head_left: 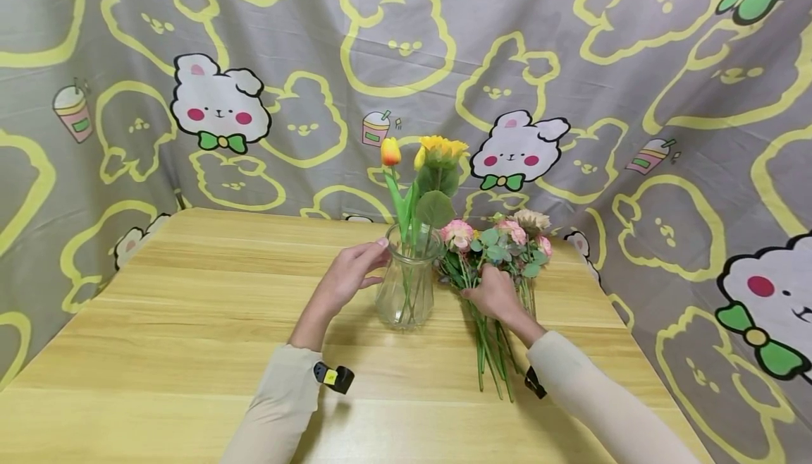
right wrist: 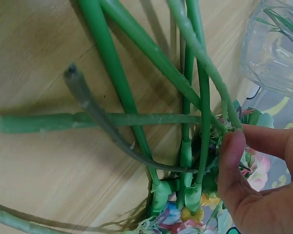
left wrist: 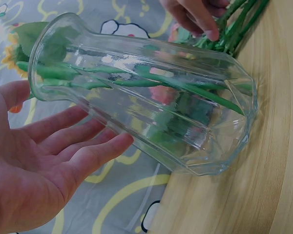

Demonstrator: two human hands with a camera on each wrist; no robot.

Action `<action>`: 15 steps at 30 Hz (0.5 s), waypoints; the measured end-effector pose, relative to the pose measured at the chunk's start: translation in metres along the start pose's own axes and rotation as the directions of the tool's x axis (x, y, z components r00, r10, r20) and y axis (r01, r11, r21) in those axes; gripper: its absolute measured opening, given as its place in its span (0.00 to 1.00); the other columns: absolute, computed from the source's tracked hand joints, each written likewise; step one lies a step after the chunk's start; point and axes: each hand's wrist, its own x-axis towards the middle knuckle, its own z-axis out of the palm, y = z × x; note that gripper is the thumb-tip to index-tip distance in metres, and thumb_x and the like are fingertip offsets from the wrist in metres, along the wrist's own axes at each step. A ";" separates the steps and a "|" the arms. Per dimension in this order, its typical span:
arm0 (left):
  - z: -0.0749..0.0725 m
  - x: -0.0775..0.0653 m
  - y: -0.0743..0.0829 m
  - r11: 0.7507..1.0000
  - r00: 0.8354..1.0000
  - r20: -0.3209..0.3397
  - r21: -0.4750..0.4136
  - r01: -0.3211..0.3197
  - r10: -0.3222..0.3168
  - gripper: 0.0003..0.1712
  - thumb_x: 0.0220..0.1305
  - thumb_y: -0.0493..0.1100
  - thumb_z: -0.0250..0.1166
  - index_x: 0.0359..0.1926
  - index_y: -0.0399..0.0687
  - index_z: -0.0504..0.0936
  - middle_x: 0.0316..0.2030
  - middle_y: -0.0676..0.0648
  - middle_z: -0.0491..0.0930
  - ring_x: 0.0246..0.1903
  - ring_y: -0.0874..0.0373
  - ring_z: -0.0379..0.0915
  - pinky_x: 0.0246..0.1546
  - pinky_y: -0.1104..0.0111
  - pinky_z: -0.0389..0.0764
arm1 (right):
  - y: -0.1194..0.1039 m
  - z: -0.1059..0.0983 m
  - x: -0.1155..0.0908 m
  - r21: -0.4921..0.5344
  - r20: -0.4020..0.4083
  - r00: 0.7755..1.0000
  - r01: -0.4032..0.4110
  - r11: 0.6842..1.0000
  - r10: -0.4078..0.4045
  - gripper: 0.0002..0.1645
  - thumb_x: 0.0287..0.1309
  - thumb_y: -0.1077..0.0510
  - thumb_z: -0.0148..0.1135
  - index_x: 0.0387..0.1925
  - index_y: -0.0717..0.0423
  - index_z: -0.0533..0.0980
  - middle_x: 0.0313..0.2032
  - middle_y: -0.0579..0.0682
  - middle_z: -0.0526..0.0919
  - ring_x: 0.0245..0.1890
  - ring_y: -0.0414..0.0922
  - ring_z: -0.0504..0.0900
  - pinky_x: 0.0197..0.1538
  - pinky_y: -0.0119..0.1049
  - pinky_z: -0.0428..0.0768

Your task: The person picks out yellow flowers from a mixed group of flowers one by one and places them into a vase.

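Patterned cloth [head_left: 298, 41] hangs behind the table [head_left: 197, 295] and vase [head_left: 404, 293].

Vase [head_left: 404, 291] blks L fingers [left wrist: 100, 153] rightwd.

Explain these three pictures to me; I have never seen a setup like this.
There is no machine here, just a person's two bare hands. The wide picture comes from a camera worn on the head, looking forward and down. The other two come from cameras on the left and right wrists, each watching that hand's work. On the table stands a clear vase with flowers in it, among them a tulip and a sunflower. Beside it lies a loose bunch of flowers. The left hand is open at the vase. The right hand pinches a stem from the bunch.
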 end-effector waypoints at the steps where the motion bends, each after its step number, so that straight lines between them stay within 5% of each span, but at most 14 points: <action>1: 0.000 0.000 0.000 1.000 1.000 0.002 0.003 -0.003 0.003 0.39 0.75 0.65 0.53 0.67 0.36 0.74 0.66 0.34 0.74 0.68 0.43 0.71 0.60 0.56 0.83 | 0.001 0.000 0.000 0.004 0.001 1.000 0.000 1.000 0.000 0.30 0.62 0.55 0.70 0.56 0.71 0.70 0.22 0.55 0.75 0.14 0.42 0.66 0.20 0.34 0.68; 5: 0.000 0.000 -0.001 1.000 1.000 -0.001 0.002 0.008 -0.008 0.39 0.75 0.65 0.53 0.66 0.37 0.75 0.66 0.36 0.75 0.68 0.44 0.71 0.60 0.56 0.83 | 0.002 0.001 0.001 0.009 -0.002 1.000 0.000 1.000 0.000 0.28 0.62 0.55 0.70 0.54 0.70 0.71 0.21 0.54 0.75 0.13 0.42 0.66 0.20 0.34 0.69; 10: 0.000 0.001 -0.001 1.000 1.000 -0.007 0.000 0.011 -0.011 0.38 0.75 0.65 0.53 0.66 0.38 0.75 0.65 0.36 0.75 0.67 0.44 0.71 0.61 0.55 0.83 | 0.003 0.001 0.001 0.014 -0.017 1.000 0.010 1.000 -0.009 0.18 0.60 0.56 0.71 0.38 0.62 0.71 0.19 0.52 0.72 0.13 0.43 0.68 0.21 0.34 0.68; 15: 0.001 0.001 -0.001 1.000 1.000 -0.007 -0.002 0.007 -0.007 0.38 0.75 0.65 0.53 0.67 0.37 0.74 0.66 0.35 0.75 0.68 0.43 0.71 0.61 0.53 0.82 | 0.002 0.001 0.001 0.028 -0.032 0.999 0.021 0.999 -0.020 0.21 0.60 0.57 0.71 0.26 0.55 0.64 0.14 0.47 0.67 0.11 0.43 0.71 0.20 0.32 0.68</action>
